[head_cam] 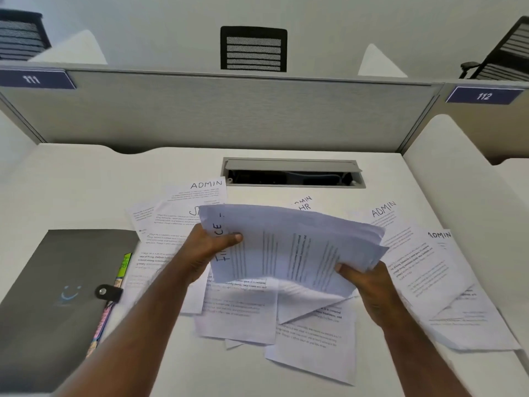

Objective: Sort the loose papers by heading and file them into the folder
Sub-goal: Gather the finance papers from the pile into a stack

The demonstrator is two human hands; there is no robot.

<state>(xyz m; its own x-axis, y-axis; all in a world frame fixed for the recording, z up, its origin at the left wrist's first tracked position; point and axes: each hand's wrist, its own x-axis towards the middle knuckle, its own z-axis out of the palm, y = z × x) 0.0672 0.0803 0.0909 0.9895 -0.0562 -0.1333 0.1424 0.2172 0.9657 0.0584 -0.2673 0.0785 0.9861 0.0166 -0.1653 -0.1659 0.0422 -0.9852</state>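
I hold a stack of papers (292,247) above the desk, turned sideways, its top sheet headed FINANCE. My left hand (206,250) grips the stack's left edge with the thumb on top. My right hand (369,285) grips its lower right corner. Loose printed sheets lie spread on the white desk (71,190) beneath: one headed ADMIN (200,191) at the back, another ADMIN sheet (400,224) to the right, one marked HR (305,206) partly hidden. A grey folder (57,296) lies shut at the left, with coloured tabs (123,267) showing along its right edge.
An open cable hatch (292,173) sits in the desk at the back centre. A grey partition (229,116) closes off the far side, with number plates 111 and 112. Black office chairs stand beyond it. White side dividers flank the desk.
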